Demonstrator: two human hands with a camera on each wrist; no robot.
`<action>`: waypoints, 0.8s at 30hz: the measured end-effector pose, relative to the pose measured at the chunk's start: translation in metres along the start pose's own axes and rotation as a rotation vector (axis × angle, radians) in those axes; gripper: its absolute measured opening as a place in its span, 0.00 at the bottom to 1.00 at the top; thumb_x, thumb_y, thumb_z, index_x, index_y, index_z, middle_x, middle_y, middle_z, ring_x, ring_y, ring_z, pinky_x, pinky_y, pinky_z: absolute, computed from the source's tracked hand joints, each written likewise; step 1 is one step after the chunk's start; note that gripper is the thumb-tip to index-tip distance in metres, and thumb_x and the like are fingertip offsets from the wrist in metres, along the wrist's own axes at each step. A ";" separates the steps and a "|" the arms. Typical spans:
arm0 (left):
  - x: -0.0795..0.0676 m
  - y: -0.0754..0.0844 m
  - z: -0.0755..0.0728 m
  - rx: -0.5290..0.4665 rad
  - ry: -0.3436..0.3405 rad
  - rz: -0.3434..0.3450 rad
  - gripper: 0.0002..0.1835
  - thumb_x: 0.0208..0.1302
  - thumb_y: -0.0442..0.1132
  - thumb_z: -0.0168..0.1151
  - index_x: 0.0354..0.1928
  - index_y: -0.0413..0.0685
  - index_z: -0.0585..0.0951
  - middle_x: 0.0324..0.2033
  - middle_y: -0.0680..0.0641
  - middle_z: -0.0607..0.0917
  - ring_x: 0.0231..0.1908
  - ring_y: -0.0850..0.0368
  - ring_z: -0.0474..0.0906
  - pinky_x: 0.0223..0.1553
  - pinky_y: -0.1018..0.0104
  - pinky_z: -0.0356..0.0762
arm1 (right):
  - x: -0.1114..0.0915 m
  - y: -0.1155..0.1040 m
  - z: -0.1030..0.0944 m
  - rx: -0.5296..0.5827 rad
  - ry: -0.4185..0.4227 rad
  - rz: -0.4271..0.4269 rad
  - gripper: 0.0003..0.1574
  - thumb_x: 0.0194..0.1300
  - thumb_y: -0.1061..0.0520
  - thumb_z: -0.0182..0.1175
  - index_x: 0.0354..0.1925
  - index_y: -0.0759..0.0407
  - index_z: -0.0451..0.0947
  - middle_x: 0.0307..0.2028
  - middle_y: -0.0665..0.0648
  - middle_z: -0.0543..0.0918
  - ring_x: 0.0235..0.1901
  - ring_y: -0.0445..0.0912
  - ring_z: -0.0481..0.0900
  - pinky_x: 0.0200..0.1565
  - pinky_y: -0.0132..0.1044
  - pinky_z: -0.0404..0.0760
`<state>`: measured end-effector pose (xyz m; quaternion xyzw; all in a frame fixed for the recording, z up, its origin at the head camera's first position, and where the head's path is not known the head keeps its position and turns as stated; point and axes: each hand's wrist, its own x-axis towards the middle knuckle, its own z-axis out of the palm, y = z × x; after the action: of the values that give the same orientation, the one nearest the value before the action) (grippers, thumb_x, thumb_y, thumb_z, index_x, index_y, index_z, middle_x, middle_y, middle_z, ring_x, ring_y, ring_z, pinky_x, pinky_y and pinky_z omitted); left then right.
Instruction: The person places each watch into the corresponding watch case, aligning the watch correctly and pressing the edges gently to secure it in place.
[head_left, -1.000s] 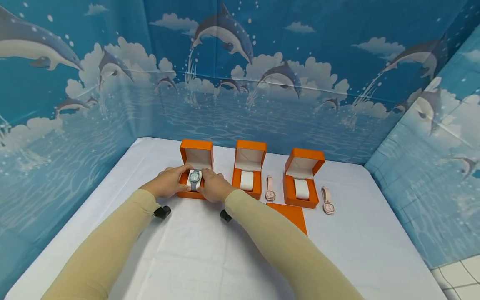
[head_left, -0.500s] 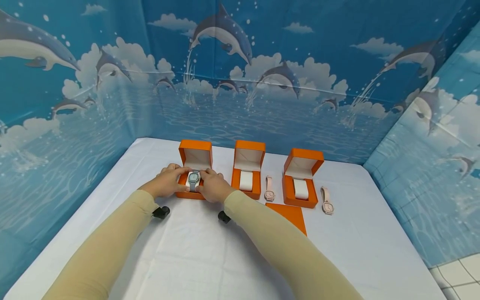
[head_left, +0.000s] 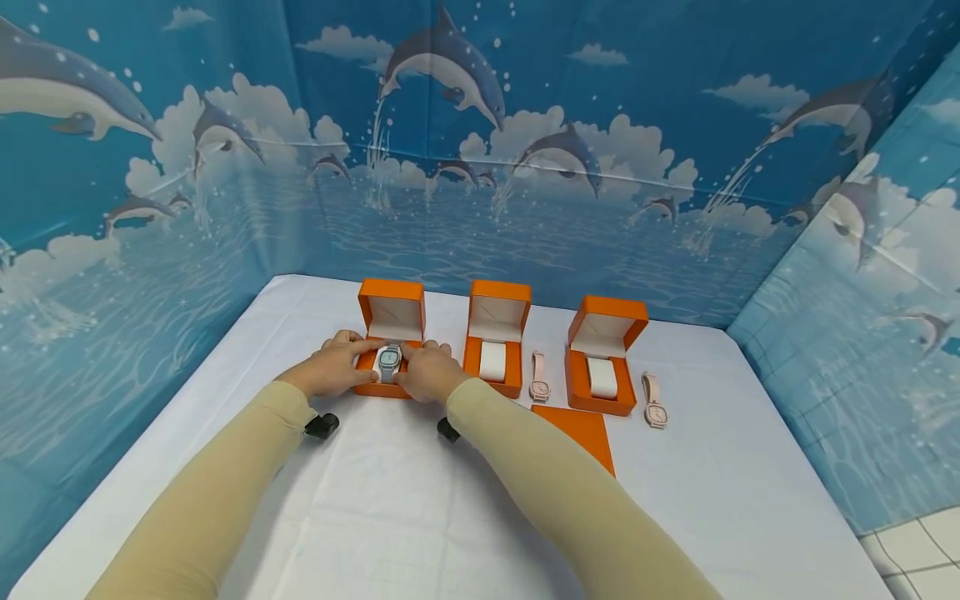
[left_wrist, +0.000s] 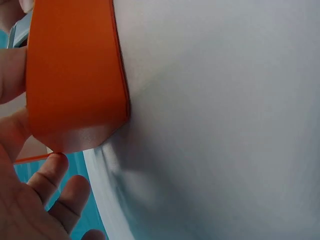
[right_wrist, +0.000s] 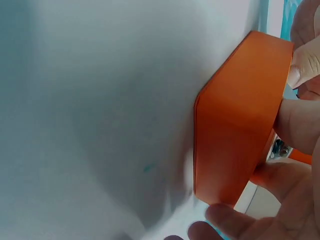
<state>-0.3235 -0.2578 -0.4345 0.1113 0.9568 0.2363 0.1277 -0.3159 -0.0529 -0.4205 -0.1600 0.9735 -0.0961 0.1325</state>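
A watch (head_left: pixel 389 358) with a grey-blue strap sits on a white cushion in the leftmost orange watch box (head_left: pixel 392 289), whose lid stands up. My left hand (head_left: pixel 328 367) holds the watch and cushion from the left, thumb near the front and index finger near the back. From the right, my right hand (head_left: pixel 431 372) grips them the same way. Both wrist views show the outside of the orange box (left_wrist: pixel 75 70) with fingers reaching over its rim; in the right wrist view, the box (right_wrist: pixel 235 120) hides most of the watch.
Two more raised-lid boxes, the middle one (head_left: pixel 501 292) and the right one (head_left: pixel 603 404), hold white cushions. Beside them lie a pink watch (head_left: pixel 539 388) and another pink watch (head_left: pixel 656 414). An orange flat square (head_left: pixel 581 429) lies partly under the right sleeve on the white-covered table (head_left: pixel 375 517).
The watch has tilted slightly to the right between my fingers. Both hands stay at the leftmost box, with only small finger shifts.
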 end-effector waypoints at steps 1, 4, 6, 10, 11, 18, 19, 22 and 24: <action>0.000 0.001 0.000 0.010 0.003 -0.002 0.38 0.73 0.55 0.66 0.81 0.62 0.66 0.71 0.36 0.63 0.66 0.34 0.62 0.65 0.35 0.67 | 0.000 0.000 0.000 0.003 -0.011 0.003 0.44 0.79 0.34 0.55 0.84 0.40 0.54 0.75 0.59 0.70 0.60 0.55 0.69 0.59 0.47 0.80; -0.001 0.005 0.000 0.031 0.010 -0.012 0.37 0.73 0.56 0.66 0.80 0.61 0.67 0.73 0.35 0.62 0.67 0.33 0.62 0.67 0.34 0.64 | 0.001 0.001 -0.001 0.018 -0.031 0.005 0.44 0.79 0.35 0.54 0.84 0.41 0.53 0.73 0.60 0.72 0.63 0.57 0.72 0.64 0.50 0.79; -0.002 0.007 -0.001 0.030 0.012 -0.015 0.38 0.72 0.56 0.67 0.80 0.60 0.68 0.74 0.34 0.62 0.68 0.32 0.62 0.67 0.33 0.63 | 0.001 0.001 -0.001 0.025 -0.030 -0.007 0.44 0.79 0.36 0.55 0.84 0.42 0.54 0.72 0.60 0.75 0.64 0.58 0.74 0.67 0.50 0.78; 0.000 0.008 -0.003 0.021 0.018 -0.021 0.38 0.70 0.55 0.70 0.79 0.59 0.70 0.74 0.34 0.63 0.68 0.31 0.63 0.66 0.33 0.63 | 0.001 0.001 -0.002 0.048 -0.017 -0.025 0.43 0.79 0.39 0.56 0.83 0.45 0.56 0.69 0.59 0.80 0.59 0.54 0.79 0.62 0.45 0.79; 0.000 0.009 -0.003 0.019 0.021 -0.021 0.38 0.69 0.55 0.70 0.78 0.59 0.70 0.74 0.34 0.64 0.67 0.30 0.64 0.65 0.33 0.63 | 0.001 0.001 -0.002 0.047 -0.014 -0.028 0.43 0.79 0.39 0.57 0.83 0.46 0.56 0.68 0.58 0.80 0.57 0.53 0.80 0.61 0.44 0.80; 0.001 0.011 -0.004 0.008 0.032 -0.039 0.37 0.67 0.53 0.73 0.76 0.61 0.73 0.72 0.36 0.68 0.67 0.31 0.66 0.63 0.32 0.62 | 0.002 0.001 -0.005 0.062 -0.018 -0.025 0.43 0.78 0.40 0.58 0.83 0.47 0.57 0.70 0.55 0.79 0.59 0.50 0.80 0.63 0.43 0.80; 0.001 0.011 -0.005 0.008 0.026 -0.042 0.37 0.67 0.54 0.73 0.77 0.60 0.73 0.72 0.35 0.68 0.67 0.31 0.66 0.63 0.32 0.62 | 0.002 0.001 -0.005 0.073 -0.023 -0.021 0.43 0.78 0.40 0.58 0.83 0.46 0.57 0.71 0.55 0.79 0.58 0.50 0.80 0.62 0.43 0.79; -0.001 0.010 -0.005 0.000 0.007 -0.056 0.37 0.69 0.54 0.71 0.77 0.60 0.72 0.70 0.36 0.68 0.67 0.33 0.68 0.65 0.31 0.62 | 0.001 0.001 -0.006 0.100 -0.036 -0.018 0.44 0.78 0.40 0.58 0.83 0.46 0.57 0.70 0.56 0.80 0.53 0.50 0.79 0.58 0.42 0.80; -0.002 0.009 -0.006 -0.005 -0.007 -0.062 0.37 0.70 0.55 0.70 0.78 0.60 0.71 0.69 0.35 0.69 0.66 0.34 0.69 0.65 0.30 0.63 | 0.001 0.001 -0.005 0.102 -0.040 -0.019 0.44 0.78 0.40 0.58 0.83 0.46 0.57 0.69 0.56 0.80 0.52 0.49 0.79 0.58 0.42 0.80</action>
<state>-0.3222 -0.2526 -0.4246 0.0819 0.9588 0.2340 0.1386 -0.3184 -0.0516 -0.4157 -0.1643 0.9628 -0.1439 0.1591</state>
